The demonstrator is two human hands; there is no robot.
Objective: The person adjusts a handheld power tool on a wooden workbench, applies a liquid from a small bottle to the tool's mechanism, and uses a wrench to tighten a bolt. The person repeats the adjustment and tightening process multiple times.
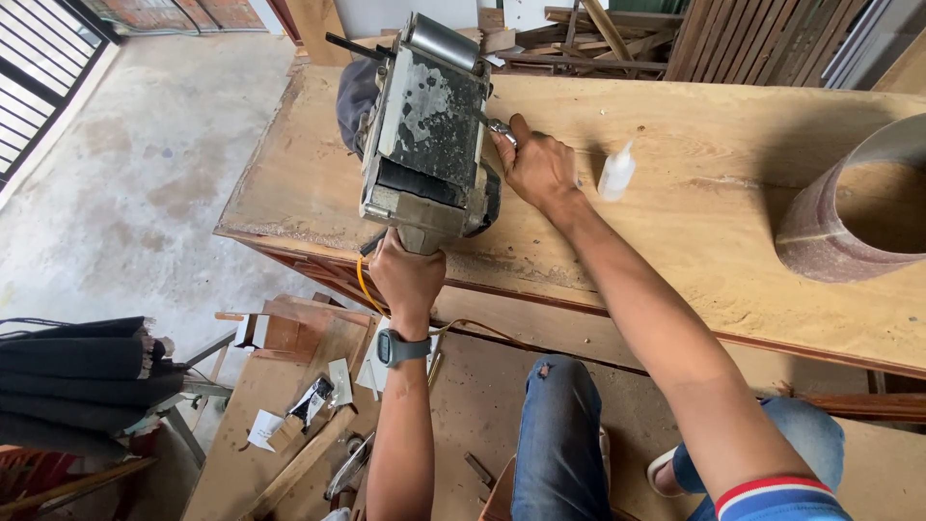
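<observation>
- A belt sander [429, 130], turned underside-up w/ its worn black plate and metal roller showing, rests on a plywood workbench [733, 207], near the bench's front-left corner.
- Left hand [407, 275], w/ a grey wristwatch [400, 348], is wrapped tight around the sander's handle at the end nearest the person.
- Right hand [536, 166] presses against the sander's right side, fingers closed on a small metal part there; can't tell exactly what the part is.
- Small white squeeze bottle [616, 174] stands on the bench just right of the sander, beside the right hand.
- A sanding belt loop [849, 207], reddish outside, stands on edge well to the sander's right.
- Bench top is scuffed, stained ply w/ a dusty front edge.
- Left of the sander: bare concrete floor [154, 174]. Behind it: stacked timber [617, 34].
- Below the sander: wood offcuts [289, 338], paper scraps, folded dark fabric [82, 371].
</observation>
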